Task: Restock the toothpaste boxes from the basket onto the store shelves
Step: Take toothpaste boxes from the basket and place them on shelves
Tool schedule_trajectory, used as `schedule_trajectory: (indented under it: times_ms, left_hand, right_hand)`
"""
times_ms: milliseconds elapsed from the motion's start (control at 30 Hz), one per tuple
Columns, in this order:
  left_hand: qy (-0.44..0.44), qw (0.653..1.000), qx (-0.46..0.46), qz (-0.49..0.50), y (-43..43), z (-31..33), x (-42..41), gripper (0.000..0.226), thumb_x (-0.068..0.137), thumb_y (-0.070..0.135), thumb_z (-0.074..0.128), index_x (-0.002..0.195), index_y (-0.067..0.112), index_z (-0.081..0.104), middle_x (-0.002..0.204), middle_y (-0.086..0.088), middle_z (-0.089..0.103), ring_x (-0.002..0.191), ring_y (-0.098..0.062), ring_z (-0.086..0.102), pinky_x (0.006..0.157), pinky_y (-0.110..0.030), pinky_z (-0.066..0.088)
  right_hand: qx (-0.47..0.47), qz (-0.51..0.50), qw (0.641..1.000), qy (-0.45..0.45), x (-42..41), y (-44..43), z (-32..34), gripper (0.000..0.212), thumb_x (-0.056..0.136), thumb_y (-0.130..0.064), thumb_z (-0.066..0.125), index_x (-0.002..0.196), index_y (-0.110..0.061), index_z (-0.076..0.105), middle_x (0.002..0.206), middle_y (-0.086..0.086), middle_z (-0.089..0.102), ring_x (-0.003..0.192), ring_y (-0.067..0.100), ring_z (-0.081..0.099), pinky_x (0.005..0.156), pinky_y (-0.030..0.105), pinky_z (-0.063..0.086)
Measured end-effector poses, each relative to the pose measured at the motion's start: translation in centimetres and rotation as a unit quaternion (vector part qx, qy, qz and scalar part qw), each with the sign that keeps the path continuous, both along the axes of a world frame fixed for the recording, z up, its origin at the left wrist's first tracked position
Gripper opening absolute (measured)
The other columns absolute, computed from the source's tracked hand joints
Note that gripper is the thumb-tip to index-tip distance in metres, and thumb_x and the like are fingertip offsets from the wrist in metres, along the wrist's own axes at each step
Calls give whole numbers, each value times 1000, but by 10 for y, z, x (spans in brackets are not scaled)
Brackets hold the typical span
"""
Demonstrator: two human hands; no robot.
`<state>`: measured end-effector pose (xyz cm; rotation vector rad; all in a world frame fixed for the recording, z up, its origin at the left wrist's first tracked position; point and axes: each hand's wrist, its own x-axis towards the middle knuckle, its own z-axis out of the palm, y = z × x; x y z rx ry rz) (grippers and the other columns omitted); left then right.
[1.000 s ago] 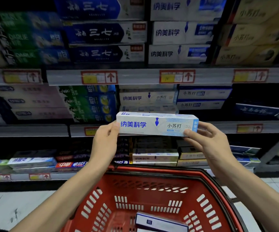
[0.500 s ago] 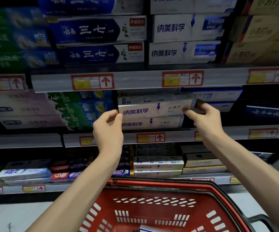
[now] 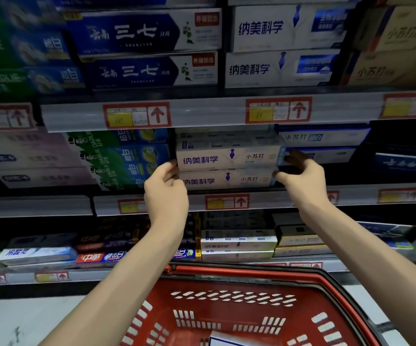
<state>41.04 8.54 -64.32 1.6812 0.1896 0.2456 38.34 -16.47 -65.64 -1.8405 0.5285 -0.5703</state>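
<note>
While toothpaste box [image 3: 226, 158] tops stack [image 3: 226, 181] | left hand [image 3: 165, 193], right hand [image 3: 301, 177] fingers [image 3: 295, 157] grip its ends

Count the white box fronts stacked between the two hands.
2: the upper box, between the left hand and right hand; the lower box directly beneath it. Others may be hidden behind.

Single head-worn wide-angle view. Faces forward, slightly down, square-on to grey metal store shelves [image 3: 202, 113], near. Red perforated plastic basket [image 3: 226, 283] fills lower edge, close below camera. Left margin blurred.
</note>
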Motion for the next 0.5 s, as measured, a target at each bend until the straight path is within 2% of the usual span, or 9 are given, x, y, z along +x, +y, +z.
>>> schedule_trajectory:
  times_ms: [67,100,167,233,300,433,500]
  left_hand:
    - [8,1000,-20,3,6,7,-10,43,100,-5,51,131,20,68,118,6,71,109,-8,66,85,-16,49]
    - [17,999,-31,1,10,10,-15,40,101,-4,51,127,21,69,116,6,72,108,-9,67,86,-19,50]
    - [50,997,-59,-17,17,15,-27,34,102,-2,51,119,20,72,113,2,73,106,-13,70,93,-29,55]
    - [99,990,-82,-54,23,19,-41,30,103,2,52,116,19,73,112,-1,76,103,-15,73,90,-32,57]
    - [149,980,-89,-101,31,21,-59,28,103,5,52,114,18,75,107,-2,79,100,-16,76,86,-31,58]
    - [232,950,-87,-192,42,12,-99,26,101,11,53,111,16,76,103,-5,81,96,-18,78,83,-34,57]
    - [267,933,-66,-233,44,4,-117,26,102,14,53,112,16,77,104,-6,81,97,-20,78,83,-35,55]
  right_hand:
    - [-14,-7,1000,14,-16,3,7,58,86,-9,78,140,-17,57,130,3,66,119,25,64,105,48,54]
    - [-21,0,1000,22,-28,6,12,59,88,-9,77,142,-17,55,129,3,65,111,25,66,101,48,55]
    - [-26,18,999,37,-53,12,20,64,91,-8,75,149,-19,51,130,1,62,98,21,69,94,42,57]
    - [-24,42,997,55,-83,21,30,58,92,-7,75,145,-24,56,128,1,64,91,17,70,84,32,57]
    - [-9,77,994,79,-116,32,35,50,90,-6,76,135,-25,64,120,1,67,88,14,71,76,26,55]
    - [35,157,974,159,-178,52,25,43,85,-12,83,123,-29,70,115,1,71,95,19,73,77,29,58]
    - [80,166,964,189,-197,57,16,39,85,-14,83,119,-30,71,113,1,74,96,18,75,73,26,58]
